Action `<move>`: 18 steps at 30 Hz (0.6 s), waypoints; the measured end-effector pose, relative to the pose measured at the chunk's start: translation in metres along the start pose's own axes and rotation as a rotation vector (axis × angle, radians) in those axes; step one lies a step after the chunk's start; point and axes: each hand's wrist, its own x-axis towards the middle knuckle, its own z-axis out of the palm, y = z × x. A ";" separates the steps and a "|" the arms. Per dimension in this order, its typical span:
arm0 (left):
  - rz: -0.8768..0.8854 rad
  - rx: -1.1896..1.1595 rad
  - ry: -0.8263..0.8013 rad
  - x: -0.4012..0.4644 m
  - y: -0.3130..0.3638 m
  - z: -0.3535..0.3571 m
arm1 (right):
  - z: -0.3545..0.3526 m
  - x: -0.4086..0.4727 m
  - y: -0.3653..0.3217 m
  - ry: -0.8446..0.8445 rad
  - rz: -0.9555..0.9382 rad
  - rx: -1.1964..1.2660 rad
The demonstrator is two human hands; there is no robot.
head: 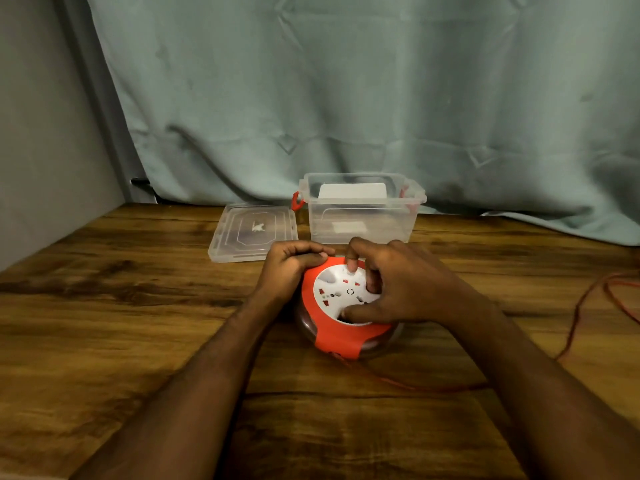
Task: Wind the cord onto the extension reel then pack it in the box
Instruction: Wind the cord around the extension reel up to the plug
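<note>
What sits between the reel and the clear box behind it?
In the head view, only bare wooden table separates the reel from the box; the right hand partly covers that stretch.

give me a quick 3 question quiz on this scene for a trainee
1. True or false: the lid is on the box.
2. Which hand has its fingers on the white socket face of the reel? A) left B) right
3. Fill in: loose cord trails off to the person's ____ side.

Key: 1 false, the lid lies on the table beside the box. 2 B, the right hand; the left hand grips the red rim. 3 right.
</note>
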 end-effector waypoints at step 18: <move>0.020 -0.008 -0.006 -0.003 0.005 0.001 | -0.010 0.000 0.009 -0.154 -0.032 0.280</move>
